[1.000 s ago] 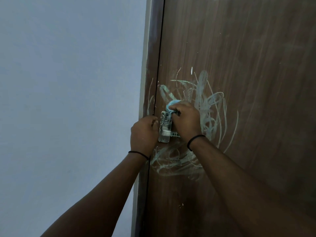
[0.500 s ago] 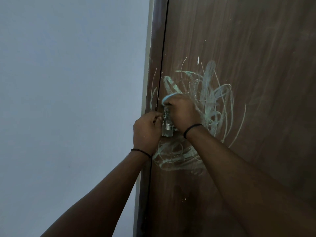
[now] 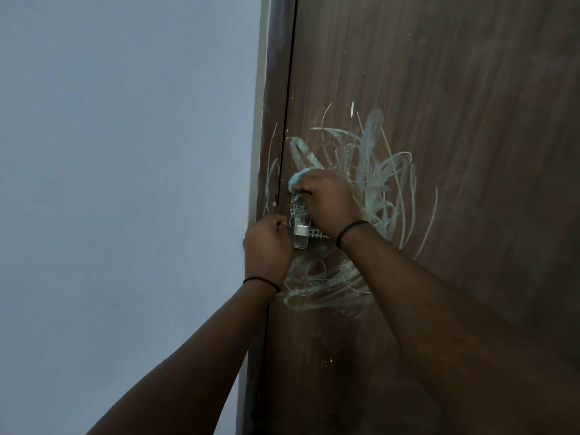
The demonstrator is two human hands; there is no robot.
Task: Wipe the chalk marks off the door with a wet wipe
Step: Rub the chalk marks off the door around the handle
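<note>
A pale blue wet wipe [image 3: 297, 179] is bunched under the curled fingers of the right hand [image 3: 326, 204] and pressed against the brown wooden door [image 3: 455, 120], just above the metal latch [image 3: 300, 226] at the door's left edge. Only a small fold of the wipe is seen poking out past the fingertips. The left hand [image 3: 266, 246] is held closed right beside the latch on its left, over the dark door frame [image 3: 276, 89]; what it grips, if anything, cannot be told in this dim view. Pale green chalk marks [image 3: 379, 174] are scrawled in loops to the right of the right hand and above it, and more are smeared below the latch. A few strokes are carried across onto the frame. A thin black band [image 3: 350, 232] is worn on each wrist. A plain pale wall [image 3: 125, 183] is seen to the left.
</note>
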